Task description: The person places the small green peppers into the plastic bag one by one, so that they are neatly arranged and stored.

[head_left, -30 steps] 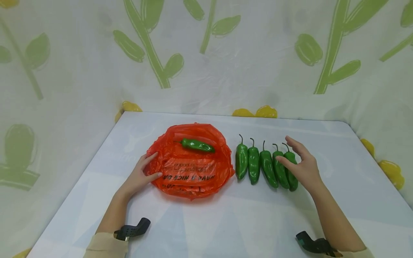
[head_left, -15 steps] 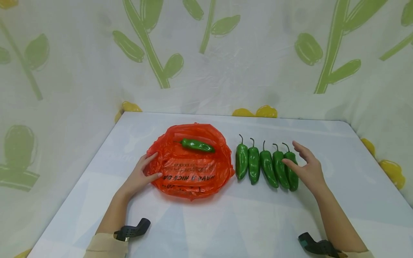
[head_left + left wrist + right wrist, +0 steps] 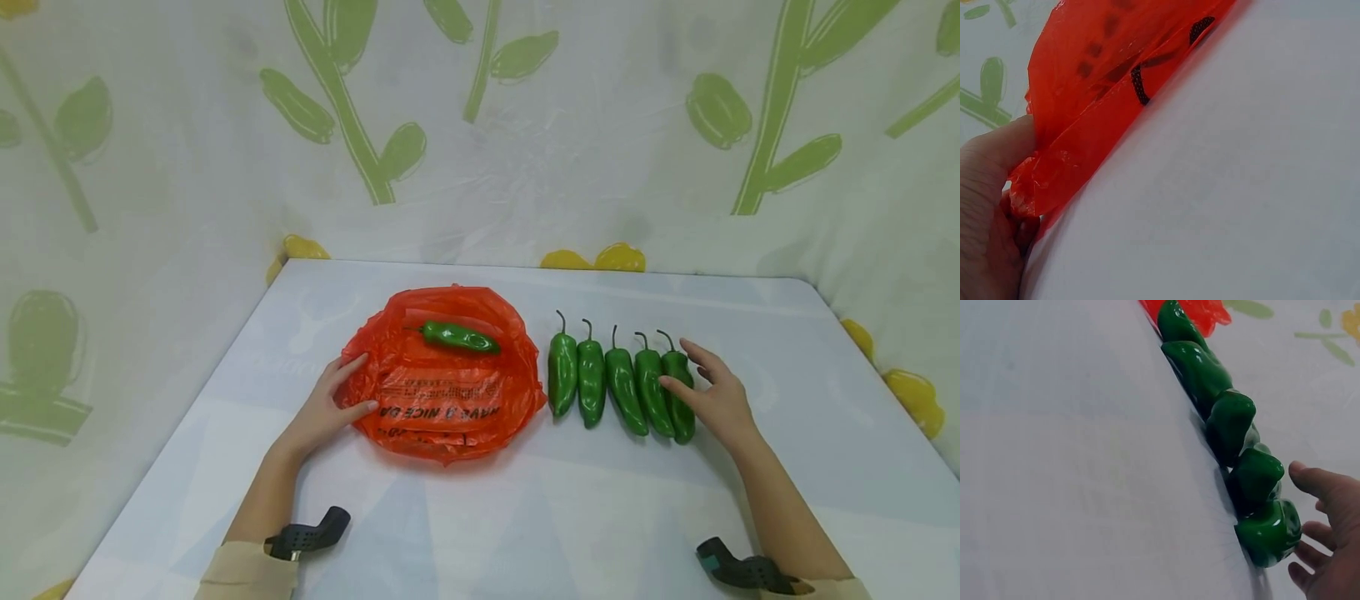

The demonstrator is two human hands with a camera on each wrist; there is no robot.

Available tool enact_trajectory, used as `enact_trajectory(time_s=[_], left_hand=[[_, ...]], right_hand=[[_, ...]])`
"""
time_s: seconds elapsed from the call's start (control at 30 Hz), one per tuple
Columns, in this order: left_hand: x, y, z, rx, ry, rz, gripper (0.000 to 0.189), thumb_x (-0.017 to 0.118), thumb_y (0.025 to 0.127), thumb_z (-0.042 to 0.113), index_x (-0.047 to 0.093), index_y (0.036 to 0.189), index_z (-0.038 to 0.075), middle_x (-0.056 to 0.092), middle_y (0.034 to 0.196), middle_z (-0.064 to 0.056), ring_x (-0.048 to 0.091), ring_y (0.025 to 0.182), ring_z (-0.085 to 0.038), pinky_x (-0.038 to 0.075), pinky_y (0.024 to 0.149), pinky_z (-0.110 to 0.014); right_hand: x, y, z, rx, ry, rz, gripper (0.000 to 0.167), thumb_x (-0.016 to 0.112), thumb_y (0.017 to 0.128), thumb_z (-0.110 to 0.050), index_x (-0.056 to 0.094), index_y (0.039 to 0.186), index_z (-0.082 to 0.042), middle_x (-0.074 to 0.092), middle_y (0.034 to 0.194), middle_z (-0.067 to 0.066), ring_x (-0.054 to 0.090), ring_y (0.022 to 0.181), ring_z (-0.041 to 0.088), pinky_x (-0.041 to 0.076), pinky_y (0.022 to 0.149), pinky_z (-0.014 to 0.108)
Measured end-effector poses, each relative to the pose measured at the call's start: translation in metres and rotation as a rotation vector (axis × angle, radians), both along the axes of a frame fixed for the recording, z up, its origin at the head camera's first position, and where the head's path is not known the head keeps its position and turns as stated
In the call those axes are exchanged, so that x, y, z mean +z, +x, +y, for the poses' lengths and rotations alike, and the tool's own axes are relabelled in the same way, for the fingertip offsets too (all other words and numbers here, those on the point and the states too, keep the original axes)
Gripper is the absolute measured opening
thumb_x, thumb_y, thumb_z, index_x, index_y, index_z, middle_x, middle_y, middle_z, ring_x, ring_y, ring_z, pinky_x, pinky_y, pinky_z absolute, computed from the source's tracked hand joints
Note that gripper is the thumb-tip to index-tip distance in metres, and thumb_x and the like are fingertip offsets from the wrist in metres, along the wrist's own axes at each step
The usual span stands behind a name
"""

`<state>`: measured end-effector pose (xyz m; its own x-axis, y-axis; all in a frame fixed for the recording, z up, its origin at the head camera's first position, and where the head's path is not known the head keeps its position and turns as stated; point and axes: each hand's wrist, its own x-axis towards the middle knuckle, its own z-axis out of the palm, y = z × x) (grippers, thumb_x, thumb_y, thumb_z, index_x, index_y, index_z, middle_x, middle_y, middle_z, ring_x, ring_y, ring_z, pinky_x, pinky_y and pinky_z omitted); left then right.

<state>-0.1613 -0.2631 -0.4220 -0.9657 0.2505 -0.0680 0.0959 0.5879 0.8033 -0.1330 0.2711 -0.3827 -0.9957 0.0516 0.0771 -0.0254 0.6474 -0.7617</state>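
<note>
A red plastic bag point(image 3: 442, 425) with black printing lies spread open on the table, with one green chili pepper point(image 3: 459, 337) inside it. My left hand point(image 3: 322, 408) holds the bag's left edge between thumb and fingers; the left wrist view shows the crumpled red film point(image 3: 1054, 169) in that grasp. To the right of the bag, several green peppers point(image 3: 591, 383) lie in a row, stems pointing away. Thumb and fingers spread, my right hand point(image 3: 716, 404) is at the rightmost pepper point(image 3: 680, 400). In the right wrist view its fingertips are right beside that pepper point(image 3: 1269, 534).
Everything lies on a white table point(image 3: 510, 533). Behind and at the sides hangs a pale curtain point(image 3: 585, 167) printed with green leaves and yellow flowers. Black wrist cameras point(image 3: 311, 533) sit on both forearms.
My right hand has moved to the right, from over the two rightmost peppers to beside the last one, and its fingers have come closer to that pepper. My left hand and the bag stay put.
</note>
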Motion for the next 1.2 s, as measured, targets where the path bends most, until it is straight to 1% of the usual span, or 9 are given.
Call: enact_trajectory(time_s=[0.13, 0.3, 0.5, 0.7, 0.8, 0.97, 1.07, 1.13, 1.2], left_hand=[[-0.001, 0.000, 0.000, 0.003, 0.001, 0.001, 0.079, 0.070, 0.083, 0.035, 0.029, 0.149, 0.021, 0.015, 0.153, -0.017, 0.013, 0.140, -0.041, 0.026, 0.103, -0.067], [-0.002, -0.001, 0.000, 0.003, 0.006, -0.003, 0.079, 0.070, 0.083, 0.035, 0.030, 0.149, 0.020, 0.016, 0.153, -0.017, 0.013, 0.140, -0.041, 0.025, 0.104, -0.067], [-0.002, -0.001, 0.000, 0.001, 0.010, 0.014, 0.079, 0.071, 0.082, 0.033, 0.030, 0.149, 0.018, 0.017, 0.152, -0.018, 0.013, 0.140, -0.041, 0.022, 0.105, -0.068], [0.000, -0.001, 0.001, 0.000, 0.014, 0.018, 0.078, 0.071, 0.082, 0.031, 0.031, 0.148, 0.016, 0.016, 0.152, -0.017, 0.013, 0.140, -0.041, 0.019, 0.105, -0.069], [-0.001, 0.000, 0.000, 0.001, 0.011, 0.015, 0.078, 0.070, 0.082, 0.031, 0.031, 0.148, 0.017, 0.016, 0.152, -0.017, 0.013, 0.140, -0.041, 0.020, 0.105, -0.069], [0.001, 0.000, 0.001, 0.003, 0.005, 0.005, 0.078, 0.070, 0.083, 0.031, 0.030, 0.149, 0.018, 0.015, 0.153, -0.017, 0.013, 0.140, -0.041, 0.021, 0.105, -0.069], [0.002, 0.000, 0.002, 0.005, 0.005, -0.003, 0.078, 0.070, 0.083, 0.032, 0.030, 0.149, 0.018, 0.014, 0.154, -0.017, 0.012, 0.140, -0.042, 0.021, 0.105, -0.069], [0.002, 0.000, 0.002, 0.007, 0.004, -0.005, 0.078, 0.070, 0.083, 0.032, 0.030, 0.149, 0.018, 0.014, 0.154, -0.017, 0.012, 0.140, -0.042, 0.022, 0.105, -0.069], [0.001, 0.000, 0.002, 0.007, 0.003, 0.000, 0.079, 0.070, 0.083, 0.032, 0.030, 0.149, 0.017, 0.014, 0.153, -0.018, 0.012, 0.140, -0.042, 0.022, 0.104, -0.069]], right_hand=[[-0.006, -0.002, 0.003, 0.002, 0.000, -0.012, 0.070, 0.065, 0.090, -0.026, 0.031, 0.144, 0.003, 0.031, 0.145, 0.030, 0.031, 0.130, 0.051, 0.030, 0.103, 0.061], [-0.015, -0.001, 0.007, -0.019, -0.001, -0.033, 0.068, 0.062, 0.092, -0.030, 0.032, 0.144, 0.002, 0.034, 0.143, 0.030, 0.035, 0.128, 0.050, 0.033, 0.102, 0.060], [-0.017, -0.001, 0.009, -0.043, 0.011, -0.032, 0.066, 0.060, 0.093, -0.032, 0.033, 0.143, 0.001, 0.034, 0.144, 0.029, 0.037, 0.127, 0.050, 0.034, 0.100, 0.061], [-0.013, 0.000, 0.010, -0.113, 0.064, -0.090, 0.067, 0.056, 0.094, -0.038, 0.032, 0.145, -0.002, 0.039, 0.137, 0.035, 0.041, 0.123, 0.052, 0.038, 0.097, 0.062], [-0.013, -0.001, 0.010, -0.145, 0.064, -0.089, 0.066, 0.055, 0.094, -0.037, 0.033, 0.145, -0.003, 0.041, 0.136, 0.035, 0.041, 0.123, 0.051, 0.038, 0.097, 0.062], [-0.019, -0.001, 0.012, -0.213, 0.052, -0.071, 0.061, 0.055, 0.094, -0.032, 0.034, 0.145, -0.006, 0.036, 0.143, 0.031, 0.035, 0.128, 0.051, 0.034, 0.100, 0.064], [-0.022, -0.001, 0.014, -0.253, 0.042, -0.072, 0.061, 0.056, 0.094, -0.031, 0.034, 0.146, -0.007, 0.032, 0.147, 0.028, 0.032, 0.131, 0.050, 0.031, 0.101, 0.065], [-0.023, -0.002, 0.015, -0.269, 0.022, -0.076, 0.063, 0.058, 0.093, -0.031, 0.034, 0.146, -0.008, 0.031, 0.148, 0.027, 0.031, 0.132, 0.050, 0.031, 0.102, 0.064], [-0.025, -0.003, 0.015, -0.271, 0.025, -0.073, 0.065, 0.059, 0.092, -0.032, 0.034, 0.146, -0.008, 0.031, 0.148, 0.027, 0.031, 0.132, 0.049, 0.031, 0.102, 0.064]])
